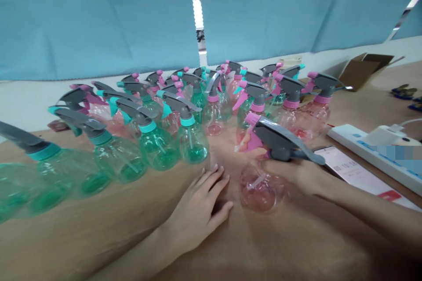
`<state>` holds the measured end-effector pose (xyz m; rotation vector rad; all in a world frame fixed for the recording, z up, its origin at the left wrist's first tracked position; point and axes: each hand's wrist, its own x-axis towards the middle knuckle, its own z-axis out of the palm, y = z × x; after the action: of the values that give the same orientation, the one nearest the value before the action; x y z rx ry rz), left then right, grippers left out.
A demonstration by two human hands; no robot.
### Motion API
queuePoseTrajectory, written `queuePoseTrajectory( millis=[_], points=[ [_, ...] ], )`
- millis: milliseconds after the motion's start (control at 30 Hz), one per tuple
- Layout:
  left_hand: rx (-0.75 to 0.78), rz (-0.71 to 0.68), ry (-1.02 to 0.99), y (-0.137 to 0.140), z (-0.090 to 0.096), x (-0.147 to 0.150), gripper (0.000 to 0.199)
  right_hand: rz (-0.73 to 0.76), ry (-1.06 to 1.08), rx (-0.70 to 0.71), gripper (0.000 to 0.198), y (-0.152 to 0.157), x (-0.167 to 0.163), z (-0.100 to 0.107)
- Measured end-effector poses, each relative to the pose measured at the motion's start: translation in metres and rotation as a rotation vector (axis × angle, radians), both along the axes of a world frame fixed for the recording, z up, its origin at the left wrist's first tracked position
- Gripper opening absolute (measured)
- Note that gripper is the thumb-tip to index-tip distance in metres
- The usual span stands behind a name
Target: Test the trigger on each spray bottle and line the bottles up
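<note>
A pink spray bottle [260, 191] with a grey and pink trigger head stands on the wooden table [132, 246] in front of me. My right hand [290, 173] is wrapped round its neck, just under the head, with part of the fingers hidden behind it. To the left, my left hand [204, 204] lies on the table with fingers spread, holding nothing and apart from the bottle. Closest beyond that hand is a green spray bottle [193, 142] with a turquoise collar.
Several more green and pink spray bottles [216, 116] crowd the table behind and leftward. On the right lie a phone [356, 171] with a timer showing and a white power strip [376, 151] with a plugged-in charger. A cardboard box [362, 72] stands farther back, before a blue curtain [263, 9].
</note>
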<state>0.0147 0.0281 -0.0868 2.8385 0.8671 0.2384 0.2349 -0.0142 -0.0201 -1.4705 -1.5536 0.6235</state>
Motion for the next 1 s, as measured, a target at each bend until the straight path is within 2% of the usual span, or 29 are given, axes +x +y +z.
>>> queuePoseTrajectory(
  millis=[200, 333, 467, 700, 867, 1000],
  points=[
    [-0.003, -0.011, -0.034, 0.001, -0.002, -0.001, 0.046, 0.097, 0.071, -0.078, 0.008, 0.006, 0.001, -0.008],
    [0.004, -0.005, -0.028, 0.000, -0.002, -0.001, 0.047, 0.058, 0.083, -0.113, 0.004, 0.006, -0.003, -0.004],
    [0.005, -0.004, -0.036, 0.000, 0.000, -0.001, 0.047, -0.026, 0.024, -0.085, 0.011, 0.005, -0.007, 0.004],
    [0.007, -0.004, -0.048, 0.000, -0.001, 0.000, 0.047, -0.007, 0.065, -0.037, 0.008, 0.005, -0.010, 0.007],
    [0.014, -0.003, -0.025, 0.000, -0.001, 0.000, 0.048, -0.014, 0.032, -0.065, 0.010, 0.007, -0.009, 0.003],
    [0.005, -0.002, -0.026, -0.001, 0.000, 0.000, 0.047, 0.011, 0.092, -0.083, 0.009, 0.008, -0.008, 0.000]
  ],
)
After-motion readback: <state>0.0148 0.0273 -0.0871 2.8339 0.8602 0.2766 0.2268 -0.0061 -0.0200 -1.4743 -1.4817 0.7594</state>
